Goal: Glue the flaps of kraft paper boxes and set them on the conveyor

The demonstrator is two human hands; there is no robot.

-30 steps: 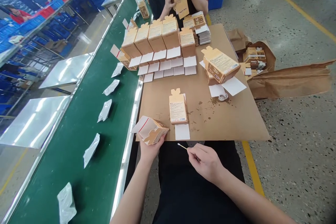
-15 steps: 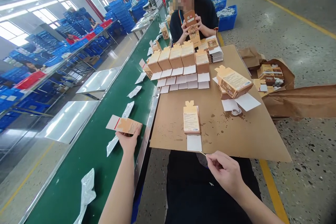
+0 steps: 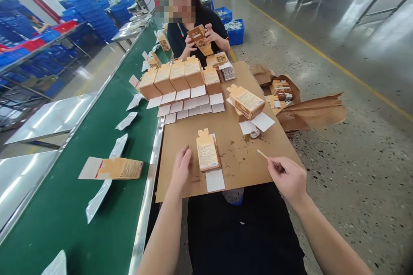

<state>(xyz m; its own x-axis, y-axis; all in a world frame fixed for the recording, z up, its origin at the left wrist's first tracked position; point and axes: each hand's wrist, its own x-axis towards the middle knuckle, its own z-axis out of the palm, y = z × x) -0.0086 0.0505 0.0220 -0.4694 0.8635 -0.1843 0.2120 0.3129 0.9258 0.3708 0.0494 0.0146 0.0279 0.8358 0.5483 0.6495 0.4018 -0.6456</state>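
Observation:
Beside a small printed carton (image 3: 207, 153) on the cardboard-covered table, my left hand (image 3: 181, 167) is held edge-on, its fingers stretched out with nothing in them. That carton lies with a notched tan flap at the far end and a white flap at the near end. My right hand (image 3: 287, 177) pinches a thin cotton swab (image 3: 263, 154), its white tip pointing up and left above the table. Another carton (image 3: 129, 168) with a white flap lies on the green conveyor belt (image 3: 74, 202), across a silvery packet (image 3: 100, 197).
Several cartons (image 3: 171, 75) stand in rows at the table's far side. Two stacked cartons (image 3: 248, 102) and a tape roll (image 3: 254, 132) sit to the right. A co-worker (image 3: 200, 30) opposite holds a brown carton (image 3: 200, 38). A paper sack (image 3: 293, 99) of cartons stands beyond the table.
My left hand has let go of the carton on the belt and moved right over the table. My right hand has lifted the swab above the tabletop. The view has swung right.

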